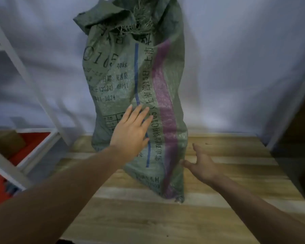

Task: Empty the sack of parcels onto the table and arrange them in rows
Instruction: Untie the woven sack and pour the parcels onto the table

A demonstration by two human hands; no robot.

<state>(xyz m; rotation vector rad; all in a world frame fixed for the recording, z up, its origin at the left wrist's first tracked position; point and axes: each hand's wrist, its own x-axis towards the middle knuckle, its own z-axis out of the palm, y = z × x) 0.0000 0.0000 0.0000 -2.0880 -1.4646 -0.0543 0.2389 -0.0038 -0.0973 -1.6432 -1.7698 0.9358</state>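
Observation:
A tall green woven sack (123,81) with black print, a blue line and a purple stripe stands upright on the wooden table (165,217). Its frayed mouth at the top is crumpled, and no parcels show. My left hand (130,132) lies flat with straight fingers against the sack's lower front. My right hand (201,164) is spread beside the sack's lower right edge, fingertips at or just short of the cloth.
A white cloth backdrop (236,67) hangs behind the table. A white metal frame (21,67) stands at the left over red flooring (33,143) and a cardboard box (5,143). Brown cardboard (299,124) sits at the right edge.

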